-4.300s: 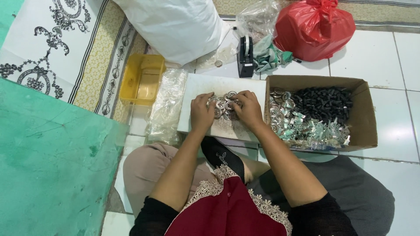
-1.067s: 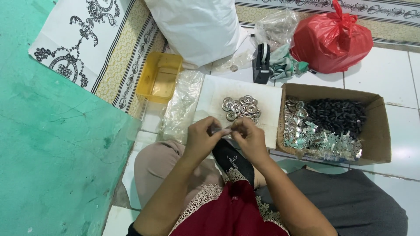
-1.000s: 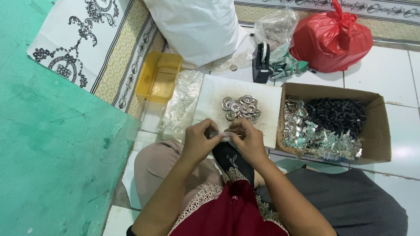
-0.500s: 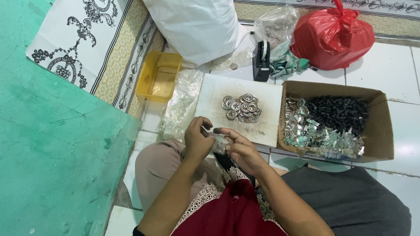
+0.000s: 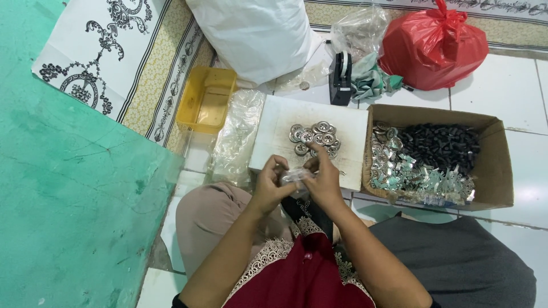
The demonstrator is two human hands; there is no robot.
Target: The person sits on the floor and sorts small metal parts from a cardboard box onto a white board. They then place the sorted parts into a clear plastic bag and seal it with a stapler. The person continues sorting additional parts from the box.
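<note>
small clear packet blurred, perhaps plastic, contents unreadable

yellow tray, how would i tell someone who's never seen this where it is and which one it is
Start at the big white sack at the top of the floor. Just below its left corner, at the edge of the patterned mat, sits the yellow tray. It is the only yellow, shallow, open plastic container; the cardboard box on the right is brown and full of parts.

Pile of metal rings crowds white board's far edge; bare near-left corner; cardboard box walls my right
</note>
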